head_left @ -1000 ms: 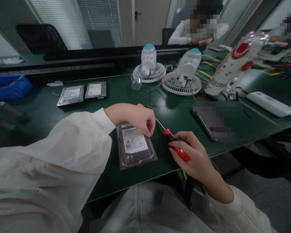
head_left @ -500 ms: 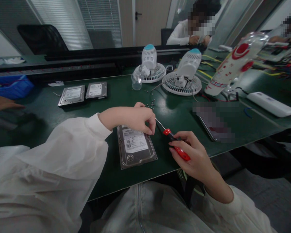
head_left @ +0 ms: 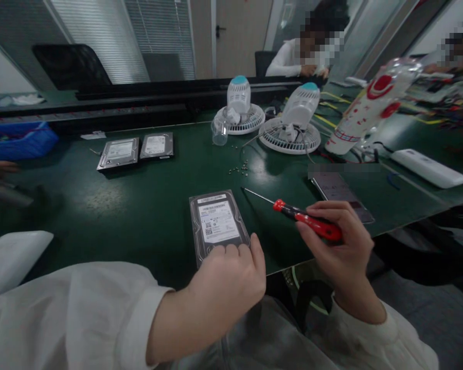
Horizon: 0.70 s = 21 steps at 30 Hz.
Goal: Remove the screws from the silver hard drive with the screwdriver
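A silver hard drive (head_left: 216,221) with a white label lies flat near the front edge of the green table (head_left: 150,205). My left hand (head_left: 227,280) rests on its near end, fingers curled over the edge and gripping it. My right hand (head_left: 339,246) is closed round the red handle of a screwdriver (head_left: 301,218), held just right of the drive. Its thin shaft points left and away, the tip above the table beside the drive's far right corner.
Two more hard drives (head_left: 135,150) lie at the back left. Small screws (head_left: 241,167) are scattered beyond the drive. A clear cup (head_left: 219,131), two small fans (head_left: 289,121), a phone (head_left: 341,190), a white bar (head_left: 428,168) and a blue bin (head_left: 19,139) stand around. Other people work farther off.
My left hand left the drive's far right corner and moved to its near end. My right hand with the screwdriver shifted right and lifted slightly.
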Each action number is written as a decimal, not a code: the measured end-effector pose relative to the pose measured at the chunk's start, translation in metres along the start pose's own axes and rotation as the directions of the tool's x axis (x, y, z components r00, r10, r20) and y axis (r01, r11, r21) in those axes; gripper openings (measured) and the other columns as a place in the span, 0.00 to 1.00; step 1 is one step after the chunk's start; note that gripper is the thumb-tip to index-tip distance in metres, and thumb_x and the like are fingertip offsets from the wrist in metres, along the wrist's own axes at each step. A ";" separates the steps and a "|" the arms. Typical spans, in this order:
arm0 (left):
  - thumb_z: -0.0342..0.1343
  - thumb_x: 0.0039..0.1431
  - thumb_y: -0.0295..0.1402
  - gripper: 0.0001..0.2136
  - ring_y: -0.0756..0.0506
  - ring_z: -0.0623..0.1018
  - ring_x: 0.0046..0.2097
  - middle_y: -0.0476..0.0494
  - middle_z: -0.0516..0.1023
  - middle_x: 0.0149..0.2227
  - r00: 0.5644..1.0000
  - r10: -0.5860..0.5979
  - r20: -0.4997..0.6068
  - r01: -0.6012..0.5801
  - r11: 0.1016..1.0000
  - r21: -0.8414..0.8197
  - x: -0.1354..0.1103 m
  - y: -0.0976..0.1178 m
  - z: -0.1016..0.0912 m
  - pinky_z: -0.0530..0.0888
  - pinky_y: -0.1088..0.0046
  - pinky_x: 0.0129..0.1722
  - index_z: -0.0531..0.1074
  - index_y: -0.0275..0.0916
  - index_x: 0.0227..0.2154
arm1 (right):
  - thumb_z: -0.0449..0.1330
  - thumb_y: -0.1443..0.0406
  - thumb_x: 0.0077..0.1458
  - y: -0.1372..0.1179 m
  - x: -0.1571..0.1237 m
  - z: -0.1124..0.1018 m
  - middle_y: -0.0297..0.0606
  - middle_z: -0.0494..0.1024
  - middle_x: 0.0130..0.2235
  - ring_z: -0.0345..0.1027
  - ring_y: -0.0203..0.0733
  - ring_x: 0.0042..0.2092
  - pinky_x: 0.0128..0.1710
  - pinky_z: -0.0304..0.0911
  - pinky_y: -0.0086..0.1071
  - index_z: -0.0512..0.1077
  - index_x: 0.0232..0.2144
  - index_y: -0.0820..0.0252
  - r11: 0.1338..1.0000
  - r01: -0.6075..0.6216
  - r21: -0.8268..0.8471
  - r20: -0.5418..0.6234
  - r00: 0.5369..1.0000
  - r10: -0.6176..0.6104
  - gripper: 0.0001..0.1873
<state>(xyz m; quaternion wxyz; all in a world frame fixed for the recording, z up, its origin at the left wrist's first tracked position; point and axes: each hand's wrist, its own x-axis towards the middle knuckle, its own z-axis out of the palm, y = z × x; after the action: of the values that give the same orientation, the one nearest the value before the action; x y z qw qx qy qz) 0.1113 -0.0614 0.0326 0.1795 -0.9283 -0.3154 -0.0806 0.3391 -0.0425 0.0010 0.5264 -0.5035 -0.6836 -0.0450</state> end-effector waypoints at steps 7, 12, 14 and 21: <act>0.62 0.59 0.32 0.24 0.46 0.75 0.23 0.42 0.75 0.26 0.993 -0.117 0.026 0.114 0.990 0.080 0.005 -0.007 0.016 0.65 0.72 0.18 0.72 0.22 0.55 | 0.74 0.65 0.42 -0.004 0.048 -0.021 0.30 0.78 0.37 0.78 0.44 0.38 0.35 0.70 0.40 0.78 0.41 0.42 0.957 0.091 0.275 -0.483 0.874 0.056 0.22; 0.59 0.62 0.35 0.23 0.46 0.76 0.24 0.40 0.76 0.27 0.991 -0.123 0.049 0.119 0.990 0.076 0.004 -0.005 0.019 0.66 0.73 0.19 0.72 0.21 0.55 | 0.66 0.65 0.52 -0.011 0.099 -0.016 0.32 0.81 0.40 0.78 0.50 0.41 0.35 0.69 0.42 0.80 0.40 0.42 0.936 0.239 0.259 -0.499 0.863 -0.082 0.13; 0.57 0.64 0.36 0.23 0.46 0.76 0.25 0.38 0.76 0.28 0.992 -0.117 0.046 0.114 0.991 0.064 0.004 -0.005 0.021 0.66 0.73 0.20 0.72 0.20 0.55 | 0.67 0.60 0.51 -0.016 0.119 -0.004 0.36 0.80 0.38 0.79 0.51 0.39 0.33 0.69 0.42 0.81 0.41 0.44 0.882 0.361 0.302 -0.500 0.848 -0.176 0.13; 0.53 0.66 0.37 0.25 0.44 0.76 0.26 0.37 0.76 0.29 0.992 -0.119 0.033 0.117 0.992 0.045 0.005 -0.005 0.027 0.65 0.71 0.19 0.69 0.17 0.56 | 0.55 0.55 0.62 -0.030 0.149 0.050 0.34 0.71 0.47 0.73 0.40 0.39 0.40 0.70 0.38 0.72 0.51 0.42 0.812 0.413 0.412 -0.271 0.906 -0.324 0.16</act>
<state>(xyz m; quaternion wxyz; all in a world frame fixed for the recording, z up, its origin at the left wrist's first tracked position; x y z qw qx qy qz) 0.1130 -0.0441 0.0104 0.1886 -0.9053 -0.3746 -0.0680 0.2920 0.0684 0.1072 0.6734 -0.2148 -0.7067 -0.0305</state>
